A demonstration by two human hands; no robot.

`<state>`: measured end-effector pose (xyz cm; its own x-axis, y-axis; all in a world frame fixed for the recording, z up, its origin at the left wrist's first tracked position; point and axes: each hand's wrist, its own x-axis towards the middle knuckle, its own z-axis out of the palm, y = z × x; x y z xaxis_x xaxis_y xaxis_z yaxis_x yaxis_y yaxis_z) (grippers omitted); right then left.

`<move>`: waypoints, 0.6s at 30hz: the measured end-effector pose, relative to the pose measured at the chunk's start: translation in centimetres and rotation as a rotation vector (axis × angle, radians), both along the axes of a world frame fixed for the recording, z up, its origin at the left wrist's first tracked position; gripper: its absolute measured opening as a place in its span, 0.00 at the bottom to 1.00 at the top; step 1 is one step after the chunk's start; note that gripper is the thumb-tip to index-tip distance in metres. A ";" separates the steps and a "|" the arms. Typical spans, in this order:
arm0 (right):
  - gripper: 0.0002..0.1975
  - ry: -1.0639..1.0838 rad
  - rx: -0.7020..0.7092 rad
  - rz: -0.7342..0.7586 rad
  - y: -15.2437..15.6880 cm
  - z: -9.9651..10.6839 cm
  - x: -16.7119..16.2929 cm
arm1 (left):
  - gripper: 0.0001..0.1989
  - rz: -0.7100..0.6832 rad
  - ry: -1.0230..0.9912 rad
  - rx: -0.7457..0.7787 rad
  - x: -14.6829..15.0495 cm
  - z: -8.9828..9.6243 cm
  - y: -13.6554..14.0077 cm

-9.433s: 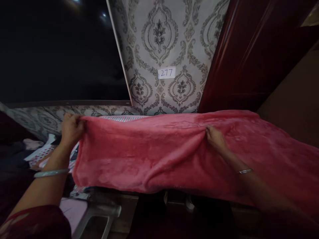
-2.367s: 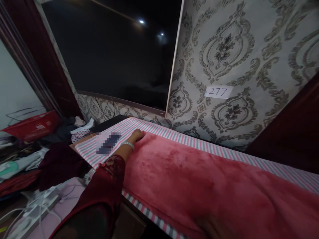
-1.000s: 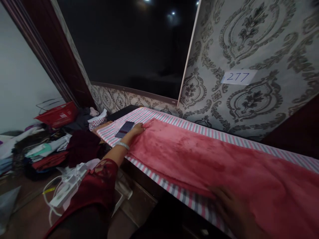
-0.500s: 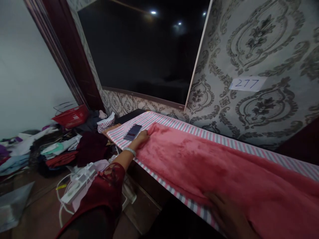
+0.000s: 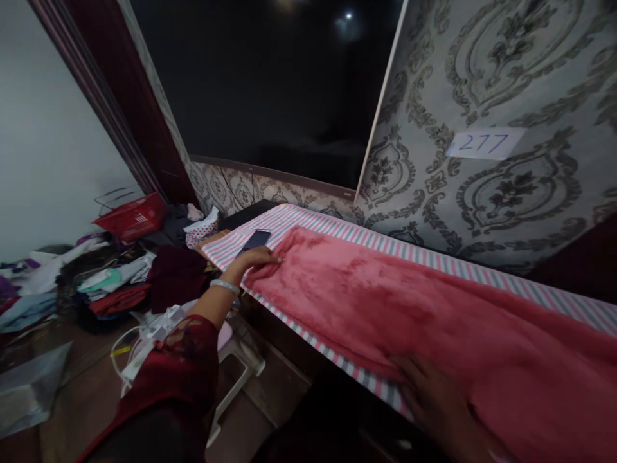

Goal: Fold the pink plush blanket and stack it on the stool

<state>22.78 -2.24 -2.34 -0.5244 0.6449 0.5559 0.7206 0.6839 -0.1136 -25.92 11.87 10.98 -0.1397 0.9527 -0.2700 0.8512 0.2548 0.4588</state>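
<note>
One blanket, pink-red plush [image 5: 385, 302], laid lengthwise on a striped cloth [image 5: 409, 249], running from the left hand [image 5: 258, 257] past the right hand [image 5: 434, 395] and out of view. Left hand: fingers curled at the blanket's end, a small gathered fold beneath; pinching or only pressing, cannot tell. Right hand: palm down at the near edge, fingers extended, thumb not made out; whether it grips, cannot tell. Handling, as judged: straighten the end from the left hand while the right steadies the near edge; draw the gathered pile flat with light, even strokes, checking that the striped cloth does not slide along. Edges: near side of the striped cloth, a narrow margin between the hands, hidden under the right; far side, a wider striped band beyond both hands. Room: a phone [image 5: 256, 239] lies just beyond the left hand, so outward pulls there would best stay short; a white plastic stool [image 5: 248, 360] stands below the left forearm.
</note>
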 end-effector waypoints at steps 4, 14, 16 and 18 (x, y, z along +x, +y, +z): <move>0.19 0.013 -0.096 -0.011 -0.5 0.8 -0.5 | 0.26 -0.001 -0.061 0.015 -0.3 0.2 -2.2; 0.19 0.091 -0.131 0.010 0.2 3.6 -1.9 | 0.08 0.106 0.205 0.195 1.0 2.1 -3.2; 0.19 0.081 -0.168 -0.006 0.0 4.9 -2.6 | 0.08 0.091 0.264 0.175 0.9 2.8 -3.0; 0.18 0.031 -0.219 -0.019 -0.4 6.0 -3.2 | 0.08 0.059 0.335 0.123 0.9 3.1 -2.5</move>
